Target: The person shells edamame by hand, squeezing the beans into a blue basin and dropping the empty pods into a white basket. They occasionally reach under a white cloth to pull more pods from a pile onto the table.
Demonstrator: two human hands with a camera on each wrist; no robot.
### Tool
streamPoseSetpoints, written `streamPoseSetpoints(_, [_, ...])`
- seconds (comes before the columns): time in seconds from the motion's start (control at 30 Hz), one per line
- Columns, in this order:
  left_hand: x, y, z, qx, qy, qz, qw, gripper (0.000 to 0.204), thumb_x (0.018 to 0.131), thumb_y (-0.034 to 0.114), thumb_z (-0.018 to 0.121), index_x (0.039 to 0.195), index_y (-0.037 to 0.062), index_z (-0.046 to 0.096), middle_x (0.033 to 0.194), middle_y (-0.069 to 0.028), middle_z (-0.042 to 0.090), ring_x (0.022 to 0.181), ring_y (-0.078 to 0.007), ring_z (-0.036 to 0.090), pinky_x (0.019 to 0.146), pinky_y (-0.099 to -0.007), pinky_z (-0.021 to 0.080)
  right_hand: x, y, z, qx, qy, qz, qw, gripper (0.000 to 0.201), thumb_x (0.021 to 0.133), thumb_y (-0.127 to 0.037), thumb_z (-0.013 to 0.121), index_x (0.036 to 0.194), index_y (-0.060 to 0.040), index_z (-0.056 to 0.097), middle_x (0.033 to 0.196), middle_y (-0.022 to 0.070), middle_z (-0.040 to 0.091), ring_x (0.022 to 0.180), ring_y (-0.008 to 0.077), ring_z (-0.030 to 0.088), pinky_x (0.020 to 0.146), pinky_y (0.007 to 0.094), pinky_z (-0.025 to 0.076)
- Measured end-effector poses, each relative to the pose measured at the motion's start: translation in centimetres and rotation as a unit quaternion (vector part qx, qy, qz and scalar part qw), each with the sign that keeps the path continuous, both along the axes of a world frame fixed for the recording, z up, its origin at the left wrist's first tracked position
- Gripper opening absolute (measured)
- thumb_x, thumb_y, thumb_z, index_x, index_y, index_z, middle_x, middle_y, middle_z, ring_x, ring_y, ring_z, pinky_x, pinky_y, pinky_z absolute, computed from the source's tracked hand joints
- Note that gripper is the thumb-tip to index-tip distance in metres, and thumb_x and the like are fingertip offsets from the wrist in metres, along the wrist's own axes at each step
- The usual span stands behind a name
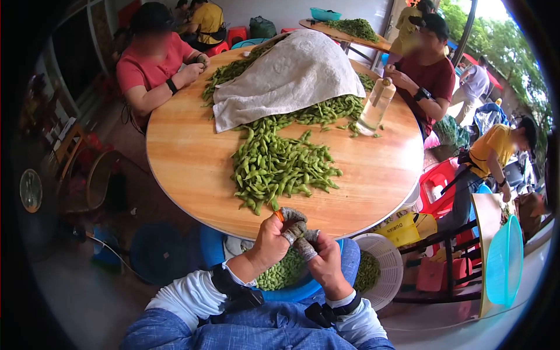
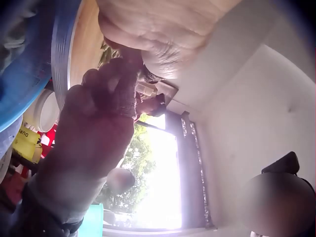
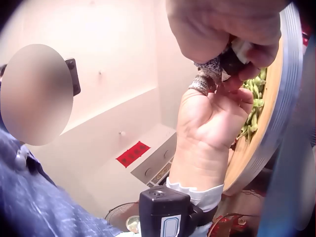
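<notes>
Green bean pods (image 1: 283, 166), plump and slightly curved, lie jumbled in a loose heap mid-frame on the wooden desk (image 1: 373, 169); small green shelled beans (image 1: 277, 274) cover the blue tub's (image 1: 211, 248) inside, lower centre.

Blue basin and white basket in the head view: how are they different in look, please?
The blue basin has solid-looking walls, while the white basket is pierced with many small holes. The basin's beans look paler than the basket's green contents. The basin sits left of the basket. Both hold something green.
</notes>
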State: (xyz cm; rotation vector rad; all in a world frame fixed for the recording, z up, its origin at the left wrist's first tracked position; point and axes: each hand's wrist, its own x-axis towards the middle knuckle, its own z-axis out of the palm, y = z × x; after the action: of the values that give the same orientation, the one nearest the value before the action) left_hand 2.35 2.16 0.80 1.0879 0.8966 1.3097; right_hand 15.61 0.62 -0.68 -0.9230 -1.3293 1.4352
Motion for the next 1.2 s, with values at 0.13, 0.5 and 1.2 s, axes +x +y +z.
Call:
streamPoseSetpoints(0.13, [-0.9, -0.5, -0.2, -0.024, -0.008, 0.005, 1.0, 0.005, 0.087, 0.01, 0.043, 0.091, 0.0077, 0.045, 0.076, -0.0003, 0.052, 0.063, -0.0058, 0.046, 0.055, -0.0194, 0.038, 0.5, -0.5, 0.5, -0.041, 0.003, 0.034, 0.999, 0.02, 0.078, -0.004, 0.055, 0.098, 0.0031, 0.054, 0.088, 0.0043, 0.058, 0.081, 0.0093, 0.052, 0.073, 0.0226, 0.042])
streamPoseSetpoints(0.5, [-2.0, -1.7, -0.1, -0.051, -0.021, -0.077, 0.996, 0.032, 0.083, 0.01, 0.052, 0.11, 0.0013, 0.037, 0.069, -0.0015, 0.052, 0.058, -0.0043, 0.045, 0.053, -0.019, 0.037, 1.2, -0.6, 1.3, -0.153, 0.104, 0.097, 0.978, 0.018, 0.08, -0.013, 0.056, 0.094, -0.0018, 0.056, 0.084, -0.0007, 0.059, 0.072, 0.0045, 0.051, 0.062, 0.018, 0.039])
streamPoseSetpoints(1.2, [-2.4, -1.6, -1.1, -0.061, 0.053, -0.164, 0.983, 0.04, 0.079, 0.015, 0.06, 0.107, -0.0029, 0.038, 0.073, -0.001, 0.056, 0.066, -0.0029, 0.05, 0.06, -0.0153, 0.039, 1.5, -1.3, 0.6, -0.255, 0.146, 0.099, 0.951, 0.016, 0.08, -0.015, 0.058, 0.091, -0.0045, 0.057, 0.077, -0.0027, 0.058, 0.061, 0.002, 0.047, 0.053, 0.0152, 0.036])
